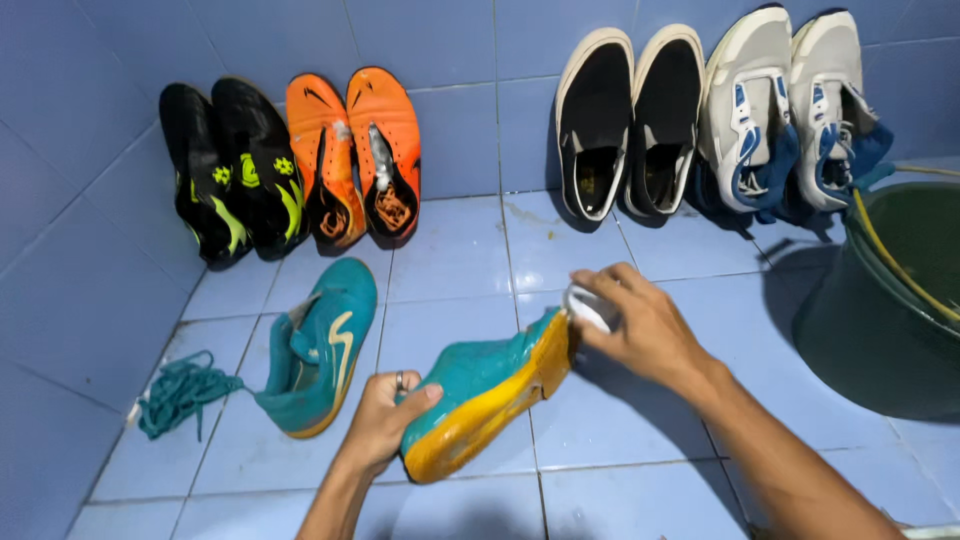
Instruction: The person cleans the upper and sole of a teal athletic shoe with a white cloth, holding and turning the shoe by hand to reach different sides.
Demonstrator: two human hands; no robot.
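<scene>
Hands work on a teal shoe with a yellow sole [485, 395], held on its side just above the blue tiled floor [450, 250]. The left hand [385, 420] grips the shoe's heel end, thumb laid over the teal upper and fingers curled under, a ring on one finger. The right hand [640, 325] is closed around a small white cloth or sponge [588, 305] and presses it against the toe end of the shoe. The matching teal shoe [320, 345] lies on the floor to the left, well apart from the left hand, with a loose teal lace [180, 395] bunched beside it. Against the blue wall lean a black and neon-yellow pair [235, 170], an orange pair [355, 155], a black slip-on pair with pale rims [630, 120] and a white and blue pair [790, 105]. A dark green bucket [880, 330] stands at the right, a yellow hose [895, 260] draped over its rim
</scene>
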